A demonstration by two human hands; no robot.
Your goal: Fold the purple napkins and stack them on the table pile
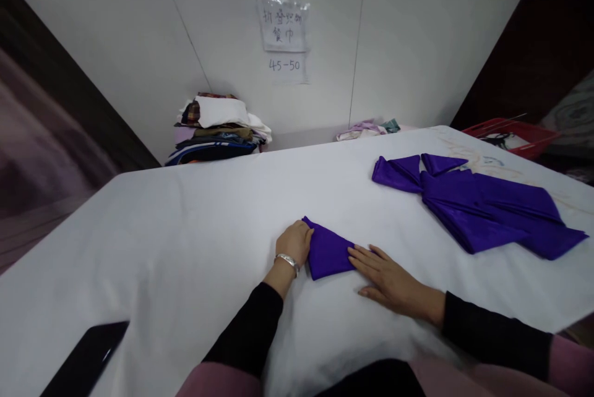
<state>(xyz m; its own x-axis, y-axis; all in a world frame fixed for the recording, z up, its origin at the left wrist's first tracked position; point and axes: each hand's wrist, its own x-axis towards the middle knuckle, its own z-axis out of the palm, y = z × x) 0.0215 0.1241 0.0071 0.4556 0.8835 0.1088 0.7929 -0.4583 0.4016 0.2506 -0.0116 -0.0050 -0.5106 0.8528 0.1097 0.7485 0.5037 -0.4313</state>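
A folded purple napkin [327, 253] lies on the white-covered table in front of me. My left hand [296, 242], with a silver bracelet at the wrist, has its fingers curled round the napkin's left edge; the fingertips are partly hidden. Stretched out flat, my right hand [383, 276] rests its fingertips on the right end of the same napkin. Farther right lies a pile of purple napkins [492, 205], overlapping one another. Beside it at the back left are a folded purple napkin [396, 173] and a small pointed purple piece [443, 164].
A stack of folded clothes [218, 131] stands behind the table at the left, and crumpled cloths [364, 130] lie near the back wall. A red basket [520, 140] is beyond the right corner. A black flat device [88, 357] lies at the front left. A handwritten sign [284, 35] hangs on the wall.
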